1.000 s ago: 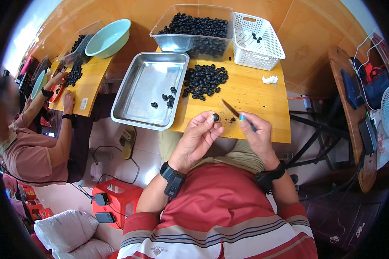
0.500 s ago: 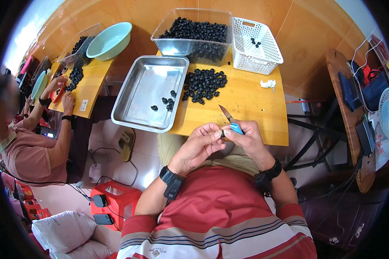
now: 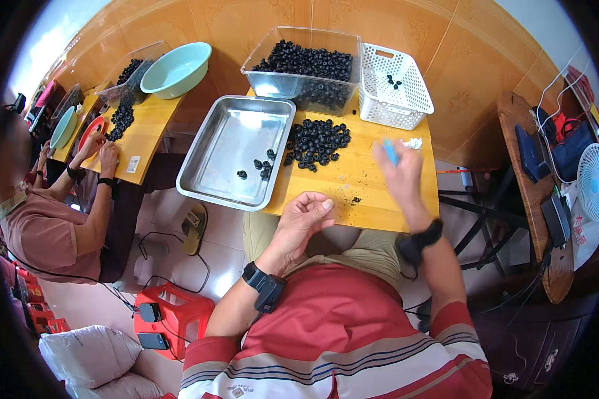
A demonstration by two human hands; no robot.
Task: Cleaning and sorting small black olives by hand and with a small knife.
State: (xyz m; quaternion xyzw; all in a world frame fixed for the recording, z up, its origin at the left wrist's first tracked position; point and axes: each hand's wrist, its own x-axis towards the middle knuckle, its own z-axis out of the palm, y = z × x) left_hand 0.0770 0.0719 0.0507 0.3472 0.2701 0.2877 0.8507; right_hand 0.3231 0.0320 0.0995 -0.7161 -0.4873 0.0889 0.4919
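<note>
- On the yellow wooden table (image 3: 373,126), flat and smooth, we have a loose pile of small black pieces (image 3: 317,143), rounded, slightly glossy, many with a ring-like hollow; it lies just right of the metal tray
- Metal tray (image 3: 229,146): shiny, rectangular, rounded corners, a few more pieces near its right wall
- Behind: clear plastic bin (image 3: 266,85) heaped with the same pieces; beside it a white perforated basket (image 3: 412,100) holding a few
- Our left hand (image 3: 305,218): thumb pressed toward curled index at the table's near edge; can't tell if anything is pinched there
- Our right hand (image 3: 402,174): closed around a blue handle (image 3: 391,153) over the table's right side, motion-blurred; we can't make out the tool's far end
- Crumpled white scrap (image 3: 414,143): just beyond that hand, partly covered by it
- Dark crumbs (image 3: 356,200) between our hands, too small to identify
- Co-worker (image 3: 56,229) at left: cut off by the dark fisheye rim
</note>
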